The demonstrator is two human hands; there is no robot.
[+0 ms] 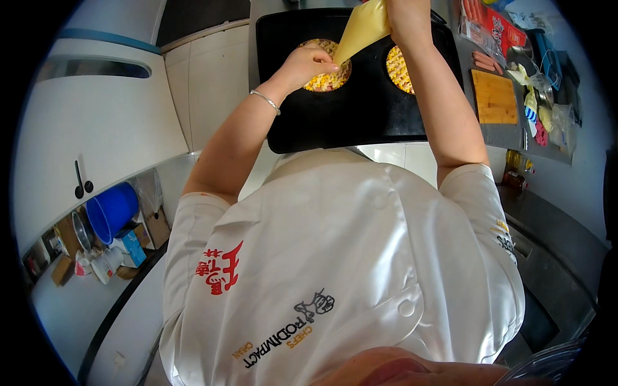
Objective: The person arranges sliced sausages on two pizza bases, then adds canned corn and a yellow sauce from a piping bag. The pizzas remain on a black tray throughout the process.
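Note:
A yellow-filled piping bag (362, 31) slants down toward a small round pizza (333, 82) with corn and pinkish bits on top. My right hand (409, 22) is closed around the bag's upper end, partly cut off by the frame's top edge. With bent, pinched fingers, my left hand (308, 67) steadies the bag's narrow tip just above the pizza. A second pizza (399, 69), crossed by pale lines, is partly covered by my right forearm. Both pizzas lie on a large black baking tray (360, 119).
Right of the tray are a wooden board (494, 96), pink sausages (487, 62) and a red package (505, 32), with bags and utensils farther right. A blue bucket (112, 209) and boxes sit on a low shelf at left, below a white cabinet (96, 122).

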